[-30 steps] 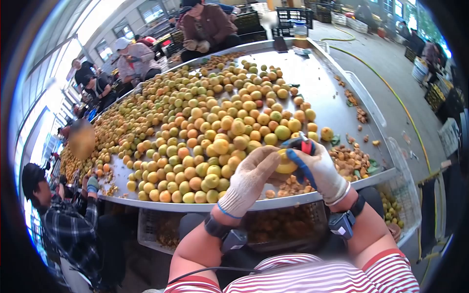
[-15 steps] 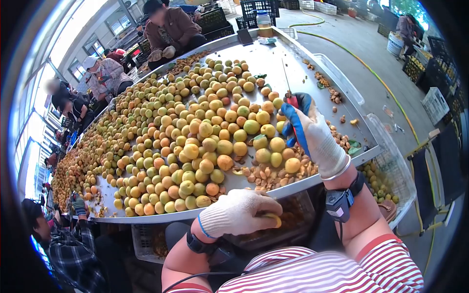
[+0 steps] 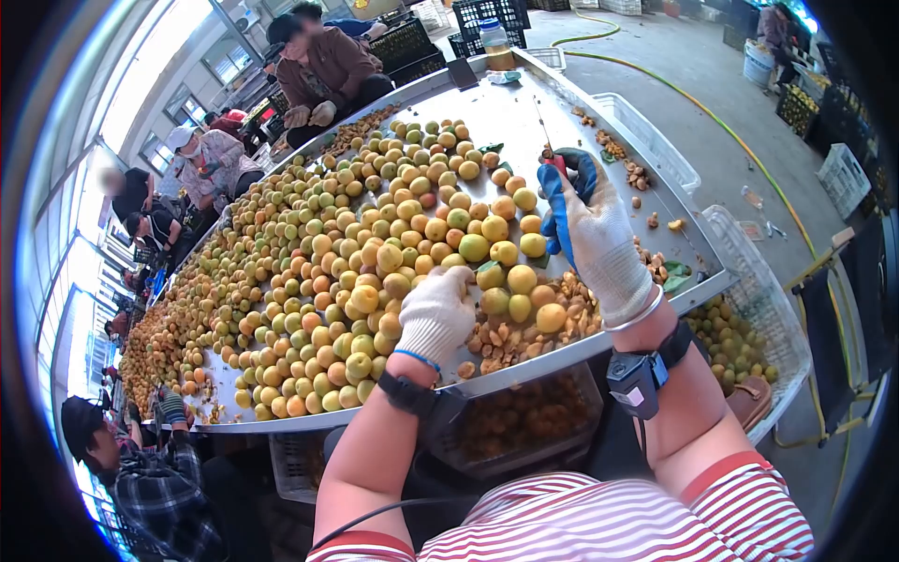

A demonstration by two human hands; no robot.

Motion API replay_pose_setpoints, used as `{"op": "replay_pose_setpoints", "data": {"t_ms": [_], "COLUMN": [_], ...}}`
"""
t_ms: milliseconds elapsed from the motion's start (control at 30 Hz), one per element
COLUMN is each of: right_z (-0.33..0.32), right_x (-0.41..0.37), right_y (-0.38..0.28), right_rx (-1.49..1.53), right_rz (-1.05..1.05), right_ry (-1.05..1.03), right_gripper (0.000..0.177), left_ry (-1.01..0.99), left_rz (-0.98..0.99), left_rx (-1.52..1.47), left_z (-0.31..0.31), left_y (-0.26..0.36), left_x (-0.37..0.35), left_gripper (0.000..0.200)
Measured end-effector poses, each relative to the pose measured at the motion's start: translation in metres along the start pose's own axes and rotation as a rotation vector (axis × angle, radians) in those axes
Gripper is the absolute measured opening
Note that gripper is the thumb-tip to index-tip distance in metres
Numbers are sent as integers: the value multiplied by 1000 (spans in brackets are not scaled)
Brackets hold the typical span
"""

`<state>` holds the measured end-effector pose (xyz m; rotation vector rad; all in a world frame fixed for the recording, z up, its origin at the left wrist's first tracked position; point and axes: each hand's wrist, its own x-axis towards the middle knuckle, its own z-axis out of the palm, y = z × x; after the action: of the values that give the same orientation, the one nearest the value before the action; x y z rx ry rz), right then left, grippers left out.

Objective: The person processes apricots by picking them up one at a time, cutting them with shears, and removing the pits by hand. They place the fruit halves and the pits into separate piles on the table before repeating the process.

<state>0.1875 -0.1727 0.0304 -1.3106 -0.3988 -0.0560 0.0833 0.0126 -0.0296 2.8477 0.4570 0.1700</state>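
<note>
My left hand (image 3: 438, 309), in a white knit glove, reaches over the table's near side among the apricots (image 3: 365, 300). Its fingers curl downward at the fruit; what they hold, if anything, is hidden behind the glove. My right hand (image 3: 599, 244), in a white glove with blue-coated fingers, is closed around the red handle of a knife (image 3: 540, 126), whose thin blade points up and away. Just left of this hand lie loose apricots, yellow, green and orange. Brown pits and scraps (image 3: 524, 342) are heaped between my hands along the near edge.
The metal table (image 3: 524, 375) has a raised rim. Below it are a crate of brown pieces (image 3: 534, 412) and, at right, a clear crate of green fruit (image 3: 735, 347). A jar (image 3: 496, 47) stands at the far corner. Co-workers (image 3: 328, 66) sit along the left side; a folding chair (image 3: 833, 328) stands right.
My left hand has moved from above the lower crate, where it held a yellow fruit piece, forward to the apricots; that piece is no longer visible. My right hand keeps the knife, nearly still.
</note>
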Motion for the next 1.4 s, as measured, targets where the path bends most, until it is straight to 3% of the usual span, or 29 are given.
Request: {"op": "replay_pose_setpoints", "data": {"t_ms": [67,200,333,400,567,633,767,800,833,900,933,967,1100,1233,1300,1400], "right_z": [-1,1,9,10,11,18,19,19,18,12,10,9,10,5,1,2], "right_x": [2,0,-4,-10,-16,-16,-17,-14,-10,-6,-5,-4,1,0,2,2], "right_y": [7,8,14,3,8,12,17,23,26,21,20,21,34,28,25,17], "right_rx": [-1,-80,30,125,132,156,171,173,177,174,176,173,191,199,215,234], "right_rz": [8,-2,-45,95,118,97,157,105,55,48,36,40,-23,-52,-45,59], "right_ry": [-18,-58,-85,-149,-196,-208,-175,-145,-110,-93,-87,-84,-89,-79,-69,-33], "right_gripper": [15,13,14,11,12,12,11,13,16,16,16,16,16,17,18,18], "left_ry": [-29,-120,-61,17,70,80,-97,-53,-57,81,62,-128,-183,-199,-306,-486], "left_rz": [-70,-95,-30,21,3,84,38,19,27,105,203,128,130,154,-80,-145], "left_rx": [196,217,257,160,-9,58,273,294,292,-9,-79,-13,53,-153,-972,-1529], "left_z": [0,3,4,9,-12,-13,6,6,1,-8,-11,-15,6,18,13,-15], "left_y": [2,-9,-13,-26,-31,-24,-22,-17,-11,1,6,16,18,-10,-18,-17], "left_x": [10,22,12,13,1,3,14,14,11,1,0,-3,1,7,5,-6], "left_gripper": [37,48,45,39,31,33,38,34,34,29,28,34,50,54,46,50]}}
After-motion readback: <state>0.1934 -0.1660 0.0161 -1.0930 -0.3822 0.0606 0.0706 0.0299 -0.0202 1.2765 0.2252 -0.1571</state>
